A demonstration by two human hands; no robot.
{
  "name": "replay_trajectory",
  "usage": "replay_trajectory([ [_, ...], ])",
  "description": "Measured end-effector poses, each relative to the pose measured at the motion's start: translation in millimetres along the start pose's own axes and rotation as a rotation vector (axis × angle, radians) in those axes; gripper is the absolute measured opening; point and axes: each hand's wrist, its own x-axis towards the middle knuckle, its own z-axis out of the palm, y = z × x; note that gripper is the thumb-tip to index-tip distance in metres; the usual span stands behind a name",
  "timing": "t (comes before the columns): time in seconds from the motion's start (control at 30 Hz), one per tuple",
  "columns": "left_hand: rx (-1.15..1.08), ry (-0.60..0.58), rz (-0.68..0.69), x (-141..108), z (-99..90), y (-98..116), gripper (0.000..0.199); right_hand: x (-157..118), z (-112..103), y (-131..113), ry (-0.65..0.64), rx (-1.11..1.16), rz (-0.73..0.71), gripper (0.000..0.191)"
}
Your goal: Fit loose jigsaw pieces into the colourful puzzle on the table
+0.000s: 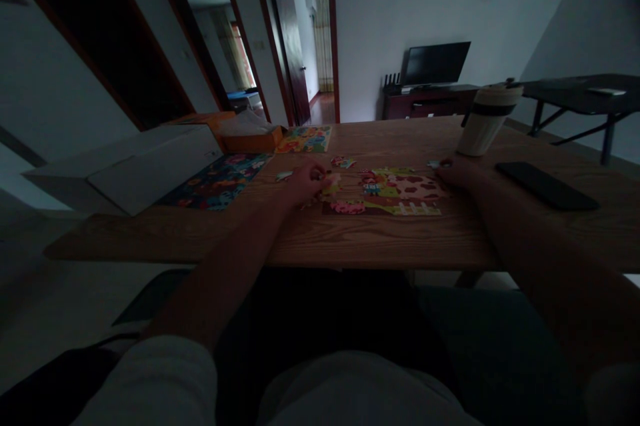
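Observation:
A partly joined jigsaw puzzle point(415, 187) lies on the wooden table in front of me, with a pink-spotted cow, small figures and a white fence on it. My left hand point(303, 183) is at the puzzle's left side, thumb and fingers pinched on a puzzle piece point(330, 184) with yellowish print. My right hand point(456, 173) rests by the upper right corner, fingers curled at a small pale puzzle piece point(433, 164). Dim light blurs both grips. Loose pieces lie near my left hand, one pale piece point(284, 175) to its left and a colourful piece point(343, 162) beyond it.
A dark blue picture sheet point(220, 181) and a bright picture sheet point(306, 139) lie at the left, beside a white box point(165, 163) and an orange tissue box point(253, 141). At the right are a cream tumbler point(485, 125) and a black phone-like slab point(545, 185).

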Motion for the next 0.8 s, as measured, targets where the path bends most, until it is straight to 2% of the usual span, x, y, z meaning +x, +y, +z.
replay_trajectory([
  [0.1,0.193,-0.004,0.049,-5.4,2.6,5.1,0.032,1.4,0.8,1.5,-0.004,0.024,0.008,0.033],
  [0.17,0.247,0.006,0.076,-5.8,2.4,4.7,0.032,1.5,1.4,1.9,-0.004,0.036,0.004,0.034],
  [0.43,0.326,-0.045,0.145,7.6,2.9,-16.6,0.039,-2.2,-2.2,-1.8,-0.028,-0.006,0.011,0.035],
  [0.8,0.399,-0.233,0.281,8.4,1.8,-17.7,0.041,-3.3,-2.6,-2.1,-0.009,0.022,0.017,0.035],
])
